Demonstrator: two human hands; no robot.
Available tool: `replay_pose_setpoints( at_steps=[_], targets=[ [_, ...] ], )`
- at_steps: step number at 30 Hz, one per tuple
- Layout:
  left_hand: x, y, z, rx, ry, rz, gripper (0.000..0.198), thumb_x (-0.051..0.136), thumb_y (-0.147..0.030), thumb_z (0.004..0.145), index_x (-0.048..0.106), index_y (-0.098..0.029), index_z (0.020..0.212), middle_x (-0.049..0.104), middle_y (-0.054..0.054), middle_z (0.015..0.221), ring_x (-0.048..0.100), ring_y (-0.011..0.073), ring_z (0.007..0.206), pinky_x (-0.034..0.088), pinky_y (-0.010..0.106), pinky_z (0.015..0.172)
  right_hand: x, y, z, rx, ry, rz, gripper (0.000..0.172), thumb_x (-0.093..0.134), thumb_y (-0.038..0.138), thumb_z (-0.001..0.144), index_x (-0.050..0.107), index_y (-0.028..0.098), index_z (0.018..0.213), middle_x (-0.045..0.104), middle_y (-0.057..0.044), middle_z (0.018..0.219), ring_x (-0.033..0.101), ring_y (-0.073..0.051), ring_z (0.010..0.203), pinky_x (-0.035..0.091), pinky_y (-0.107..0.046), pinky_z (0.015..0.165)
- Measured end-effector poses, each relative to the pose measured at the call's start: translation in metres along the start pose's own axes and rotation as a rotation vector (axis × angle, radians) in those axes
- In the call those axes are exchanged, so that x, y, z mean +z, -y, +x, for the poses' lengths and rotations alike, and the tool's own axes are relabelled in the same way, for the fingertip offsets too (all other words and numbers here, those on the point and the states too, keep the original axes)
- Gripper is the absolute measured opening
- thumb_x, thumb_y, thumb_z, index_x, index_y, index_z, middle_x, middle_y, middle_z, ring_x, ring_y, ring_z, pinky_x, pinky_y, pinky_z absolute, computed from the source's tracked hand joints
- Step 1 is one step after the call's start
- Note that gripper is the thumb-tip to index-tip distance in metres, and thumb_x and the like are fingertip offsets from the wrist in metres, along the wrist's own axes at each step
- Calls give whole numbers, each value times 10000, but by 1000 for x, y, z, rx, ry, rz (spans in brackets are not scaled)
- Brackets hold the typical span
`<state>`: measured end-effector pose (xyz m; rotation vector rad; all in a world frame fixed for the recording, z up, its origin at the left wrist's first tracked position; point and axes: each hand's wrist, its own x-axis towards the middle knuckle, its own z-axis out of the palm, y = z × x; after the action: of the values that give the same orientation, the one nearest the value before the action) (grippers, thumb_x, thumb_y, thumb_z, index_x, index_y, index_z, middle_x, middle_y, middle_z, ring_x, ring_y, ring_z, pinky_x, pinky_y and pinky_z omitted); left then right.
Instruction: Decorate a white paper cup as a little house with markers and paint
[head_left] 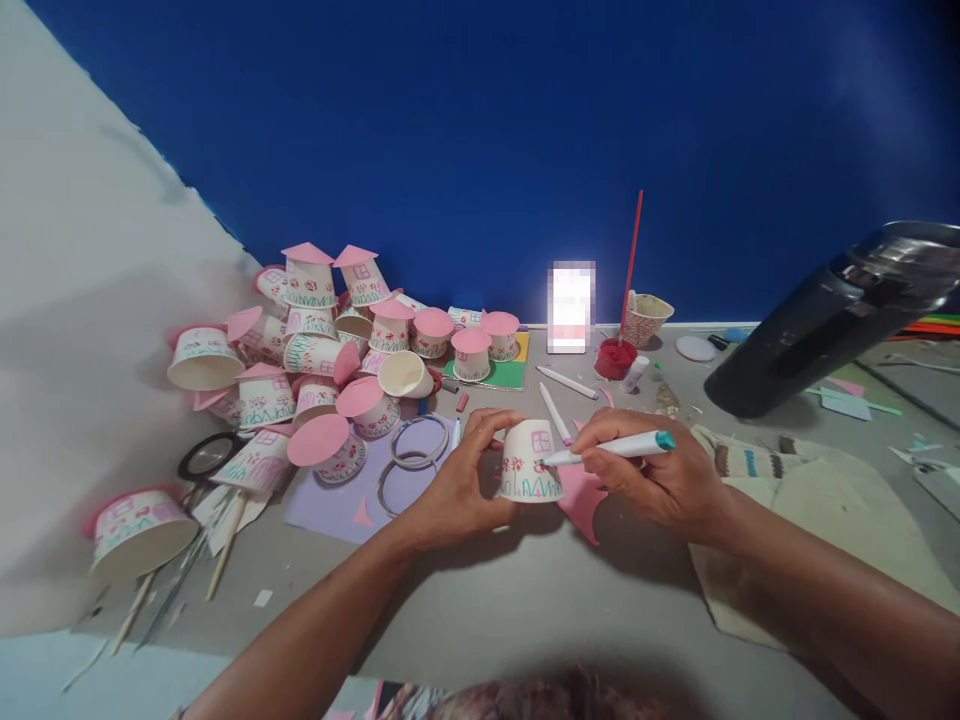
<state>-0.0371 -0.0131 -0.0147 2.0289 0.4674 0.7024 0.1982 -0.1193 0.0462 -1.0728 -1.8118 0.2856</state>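
My left hand is closed around the left side of a white paper cup, which is upside down near the table's front. The cup bears a drawn pink window, red flowers and green grass strokes. In my right hand is a white marker with a green end. Its tip touches or nearly touches the cup's right side, close to the flowers. Pink paper scrap lies under and beside the cup. Two more white markers, one of them this marker, rest behind my hands.
Many decorated cups with pink cone roofs are heaped at the left. Purple paper with wire rings lies before them. A dark bottle, a red pot and a cloth are at the right. A bright screen stands by the blue wall.
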Motion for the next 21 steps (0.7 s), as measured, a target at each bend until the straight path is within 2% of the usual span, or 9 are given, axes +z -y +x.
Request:
replay_pose_setpoints(
  at_steps=[4,8,21],
  targets=[
    [1,2,-1,13,-9,3,857,801,-71,707,512,-345,1466,533,81,1442,519,313,1369,479,455,1129,-3,2,0,-1,-25,-4,151,604,209,1018,714,222,916,764,-26,761,679,-156,607,506,-267,569],
    [1,3,-1,-11,-22,-58,835,830,-101,726,518,-341,1463,529,80,1468,532,303,1374,486,435,1127,-3,2,-1,-7,0,-26,185,591,234,1039,716,207,906,756,-26,746,644,-135,553,483,-260,541],
    [2,8,1,-23,-8,-145,825,810,-80,729,513,-316,1462,538,94,1467,548,310,1376,486,461,1159,-2,-1,-2,-7,10,-20,175,601,222,1027,718,211,898,754,-18,737,663,-138,578,489,-250,563]
  ],
)
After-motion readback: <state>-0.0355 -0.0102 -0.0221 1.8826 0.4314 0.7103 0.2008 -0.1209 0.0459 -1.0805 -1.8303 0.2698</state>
